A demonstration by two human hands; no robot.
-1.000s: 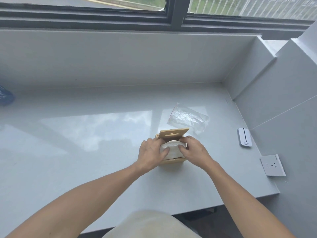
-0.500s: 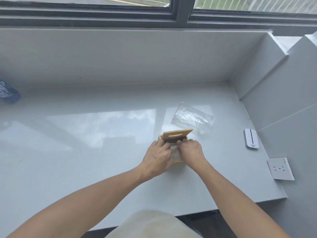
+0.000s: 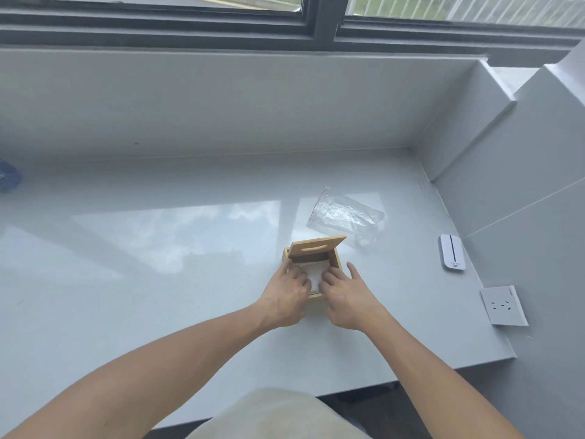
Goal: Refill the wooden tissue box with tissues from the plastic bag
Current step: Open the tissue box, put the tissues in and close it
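Note:
The wooden tissue box (image 3: 335, 260) stands on the white counter with its slotted lid (image 3: 317, 248) tipped up at the far side. White tissues (image 3: 315, 273) lie low inside it. My left hand (image 3: 285, 296) reaches in from the left, fingertips pressing on the tissues and thumb along the box's left wall. My right hand (image 3: 345, 296) presses on them from the right, its thumb spread out past the right wall. The clear plastic bag (image 3: 345, 216) with a red zip line lies flat behind the box, to the right, and looks empty.
A small white device (image 3: 452, 255) lies near the right wall, with a white socket plate (image 3: 503, 305) in front of it. A blue object (image 3: 8, 179) sits at the far left. The grey back wall rises behind, and the counter's front edge (image 3: 411, 380) is near my body.
The bundle of tissues held between both hands above the box has gone down inside it. My fingers now lie on top of the tissues, and my right thumb has spread outward.

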